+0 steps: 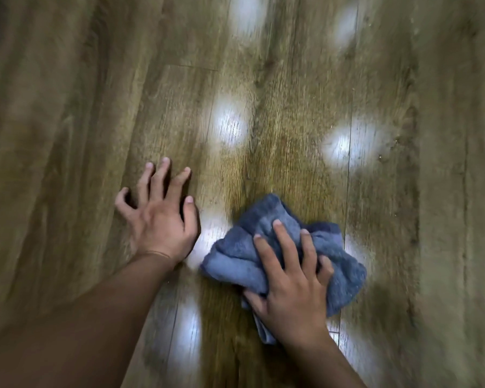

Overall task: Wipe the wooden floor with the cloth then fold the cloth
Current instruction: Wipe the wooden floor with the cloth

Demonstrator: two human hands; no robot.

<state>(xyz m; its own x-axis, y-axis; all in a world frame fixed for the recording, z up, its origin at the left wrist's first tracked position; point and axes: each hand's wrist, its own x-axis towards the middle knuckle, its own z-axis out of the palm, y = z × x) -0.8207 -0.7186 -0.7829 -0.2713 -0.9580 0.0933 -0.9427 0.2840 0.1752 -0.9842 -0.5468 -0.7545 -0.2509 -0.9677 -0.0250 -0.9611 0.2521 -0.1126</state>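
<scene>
A bunched blue-grey cloth lies on the wooden floor below the middle of the view. My right hand presses down on the cloth, fingers spread and curled into its folds, gripping it. My left hand rests flat on the bare boards just left of the cloth, fingers apart, holding nothing. The cloth's lower part is hidden under my right hand.
Brown planks run away from me, with seams between them. Bright ceiling-light reflections dot the boards. Small specks of dirt lie to the right of the far reflection. The picture is blurred by motion.
</scene>
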